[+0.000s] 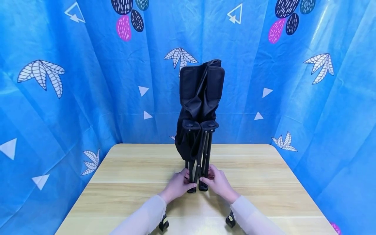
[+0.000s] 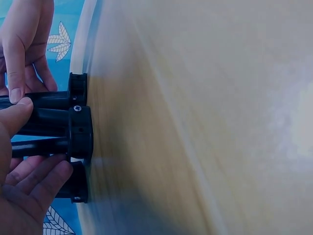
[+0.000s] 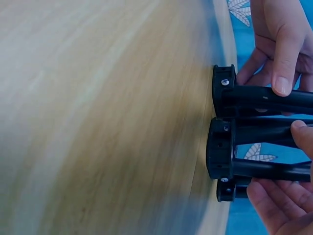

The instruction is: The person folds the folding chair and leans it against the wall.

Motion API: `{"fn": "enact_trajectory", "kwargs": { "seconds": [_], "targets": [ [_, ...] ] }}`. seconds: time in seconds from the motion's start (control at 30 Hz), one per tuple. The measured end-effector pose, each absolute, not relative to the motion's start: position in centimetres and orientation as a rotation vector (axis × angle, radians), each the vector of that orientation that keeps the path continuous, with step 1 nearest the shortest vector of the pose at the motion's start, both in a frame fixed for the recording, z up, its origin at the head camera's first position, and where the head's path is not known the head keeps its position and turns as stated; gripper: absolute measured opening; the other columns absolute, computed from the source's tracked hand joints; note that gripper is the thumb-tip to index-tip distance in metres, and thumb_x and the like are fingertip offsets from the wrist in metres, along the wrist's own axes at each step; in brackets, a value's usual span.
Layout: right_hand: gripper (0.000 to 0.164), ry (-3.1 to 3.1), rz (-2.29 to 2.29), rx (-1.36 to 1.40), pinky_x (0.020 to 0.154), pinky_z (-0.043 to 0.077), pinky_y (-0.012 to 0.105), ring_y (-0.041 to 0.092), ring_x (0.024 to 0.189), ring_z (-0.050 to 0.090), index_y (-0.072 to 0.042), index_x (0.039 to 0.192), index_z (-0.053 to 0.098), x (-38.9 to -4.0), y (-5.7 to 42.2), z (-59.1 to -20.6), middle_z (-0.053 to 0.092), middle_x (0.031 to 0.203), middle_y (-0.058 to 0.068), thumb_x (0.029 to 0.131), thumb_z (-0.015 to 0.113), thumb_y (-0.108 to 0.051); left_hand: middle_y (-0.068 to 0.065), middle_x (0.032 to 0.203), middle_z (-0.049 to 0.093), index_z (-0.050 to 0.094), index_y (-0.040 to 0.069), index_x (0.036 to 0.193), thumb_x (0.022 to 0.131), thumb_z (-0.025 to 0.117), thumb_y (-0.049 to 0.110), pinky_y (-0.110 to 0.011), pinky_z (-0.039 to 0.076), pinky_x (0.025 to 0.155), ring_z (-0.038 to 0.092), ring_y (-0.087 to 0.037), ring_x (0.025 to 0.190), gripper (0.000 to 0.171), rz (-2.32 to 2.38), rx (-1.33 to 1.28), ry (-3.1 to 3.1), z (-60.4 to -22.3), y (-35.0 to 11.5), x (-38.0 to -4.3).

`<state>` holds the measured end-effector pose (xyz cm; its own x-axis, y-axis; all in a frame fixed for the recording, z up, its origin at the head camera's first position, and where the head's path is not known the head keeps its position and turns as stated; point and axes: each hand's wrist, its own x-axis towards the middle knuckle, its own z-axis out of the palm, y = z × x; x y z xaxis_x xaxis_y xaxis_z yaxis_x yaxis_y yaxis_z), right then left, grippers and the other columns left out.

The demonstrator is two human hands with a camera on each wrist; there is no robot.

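Observation:
A folded black camp chair (image 1: 194, 94) stands upright on the table, its fabric bunched at the top and its thin legs close together below. My left hand (image 1: 177, 185) holds the left legs just above their plastic feet, thumb in front and fingers behind. On the other side, my right hand (image 1: 218, 182) holds the right legs at about the same height. The left wrist view shows a black plastic foot (image 2: 80, 132) with a small screw, beside my left fingers. Similar feet, including this foot (image 3: 221, 149), appear in the right wrist view, close to the tabletop.
The light wooden table (image 1: 132, 182) has rounded far corners. A patterned blue curtain (image 1: 158, 81) hangs behind it and along both sides. Small black devices (image 1: 230, 220) sit at both wrists.

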<state>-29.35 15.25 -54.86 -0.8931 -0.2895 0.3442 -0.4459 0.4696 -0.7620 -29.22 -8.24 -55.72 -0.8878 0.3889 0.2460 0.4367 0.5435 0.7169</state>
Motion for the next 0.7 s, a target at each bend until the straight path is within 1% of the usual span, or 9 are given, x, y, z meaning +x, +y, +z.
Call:
{"fn": "enact_trajectory", "kwargs": {
  "seconds": [0.13, 0.33, 0.5, 0.63, 0.7],
  "targets": [
    [0.034, -2.553, 1.371, 0.596, 0.080, 0.063, 0.025, 0.017, 0.085, 0.077, -0.007, 0.122, 0.065, -29.7, 15.0, -54.9, 0.081, 0.096, 0.004, 0.095, 0.084, -0.011, -0.006, 0.102, 0.079, 0.064, 0.007, 0.116, 0.096, 0.086, 0.023, -0.025, 0.063, 0.079, 0.078, -0.015, 0.089, 0.034, -1.279, -0.705, -2.712, -55.8, -8.2, -29.6],
    [0.035, -2.543, 1.334, 0.562, 0.079, 0.063, 0.025, 0.014, 0.083, 0.076, -0.005, 0.123, 0.065, -30.3, 14.6, -55.3, 0.081, 0.094, 0.003, 0.094, 0.085, -0.012, -0.005, 0.100, 0.080, 0.064, 0.006, 0.115, 0.096, 0.086, 0.023, -0.026, 0.063, 0.080, 0.078, -0.015, 0.088, 0.033, -1.247, -0.724, -2.680, -55.9, -8.2, -30.2],
    [0.035, -2.537, 1.314, 0.567, 0.078, 0.064, 0.028, 0.014, 0.083, 0.075, -0.002, 0.124, 0.065, -30.8, 14.5, -55.4, 0.080, 0.094, 0.006, 0.095, 0.083, -0.010, -0.006, 0.099, 0.080, 0.065, 0.004, 0.114, 0.096, 0.086, 0.023, -0.027, 0.064, 0.080, 0.078, -0.017, 0.088, 0.034, -1.247, -0.715, -2.677, -55.9, -8.3, -30.7],
    [0.034, -2.548, 1.293, 0.542, 0.077, 0.063, 0.029, 0.014, 0.083, 0.074, -0.001, 0.123, 0.065, -31.3, 14.4, -55.2, 0.079, 0.094, 0.006, 0.096, 0.083, -0.012, -0.008, 0.100, 0.080, 0.065, 0.002, 0.115, 0.096, 0.086, 0.022, -0.028, 0.064, 0.081, 0.078, -0.019, 0.089, 0.035, -1.261, -0.710, -2.678, -55.7, -8.2, -31.3],
    [0.035, -2.558, 1.291, 0.529, 0.078, 0.064, 0.029, 0.015, 0.084, 0.074, -0.001, 0.124, 0.065, -31.5, 14.3, -55.0, 0.079, 0.095, 0.006, 0.096, 0.083, -0.013, -0.008, 0.101, 0.079, 0.064, 0.003, 0.115, 0.096, 0.086, 0.021, -0.028, 0.064, 0.081, 0.078, -0.018, 0.090, 0.034, -1.254, -0.703, -2.685, -55.7, -8.1, -31.6]
  ]
}}
